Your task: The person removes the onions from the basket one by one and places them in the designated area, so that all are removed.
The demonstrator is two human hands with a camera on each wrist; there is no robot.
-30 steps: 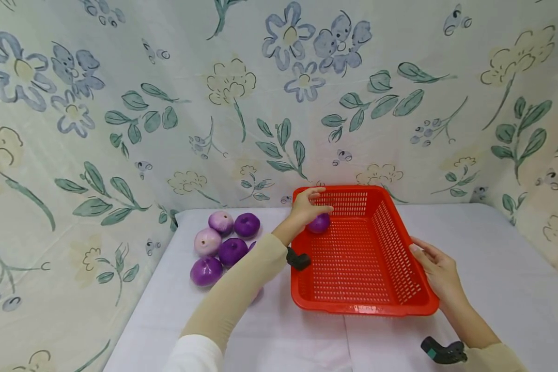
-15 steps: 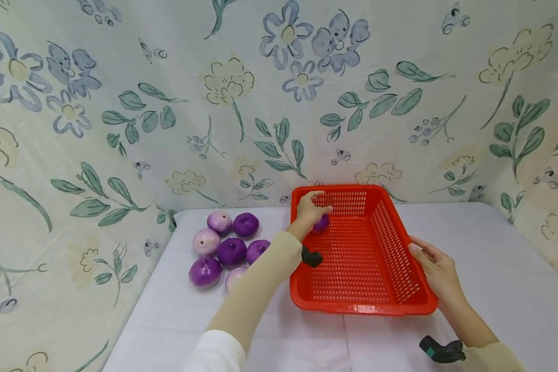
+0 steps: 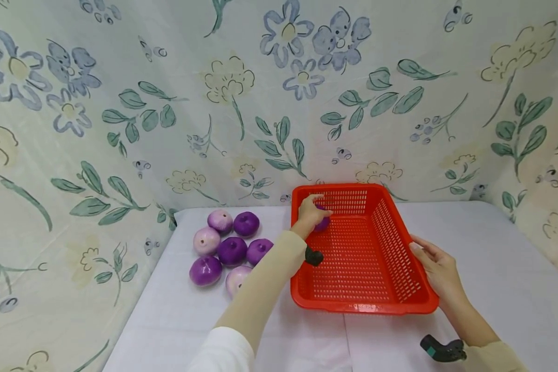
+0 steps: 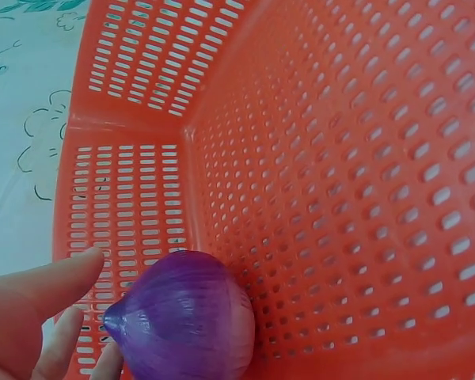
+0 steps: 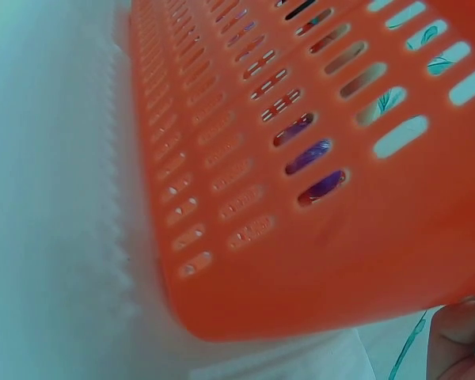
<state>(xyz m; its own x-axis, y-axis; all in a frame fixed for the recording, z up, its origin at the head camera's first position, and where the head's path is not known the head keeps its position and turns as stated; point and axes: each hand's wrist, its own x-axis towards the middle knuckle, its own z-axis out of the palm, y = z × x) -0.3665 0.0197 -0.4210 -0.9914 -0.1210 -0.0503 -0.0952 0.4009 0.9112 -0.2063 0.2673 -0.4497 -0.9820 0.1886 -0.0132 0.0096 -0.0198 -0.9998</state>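
Observation:
A red plastic basket [image 3: 349, 258] with slotted walls and a perforated floor sits on the white-covered table. One purple onion [image 4: 186, 317] lies inside, against the basket's far left part. My left hand [image 3: 308, 214] reaches over the left rim beside this onion. In the left wrist view its thumb is straight and apart from the onion, and the other fingers lie near the onion's pointed end; whether they touch it is hard to tell. My right hand [image 3: 439, 268] grips the basket's right rim, thumb on top; only some of its fingers [image 5: 459, 336] show in the right wrist view.
Several purple and pale onions [image 3: 233, 251] are grouped on the table left of the basket. My left forearm passes in front of part of them. Behind the table hangs a floral cloth [image 3: 232, 103]. A black wrist device [image 3: 443, 350] sits on my right forearm.
My left hand has shifted slightly right and lower, deeper into the basket beside the onion. The forearm now uncovers more of the grouped onions. My right hand stays on the rim.

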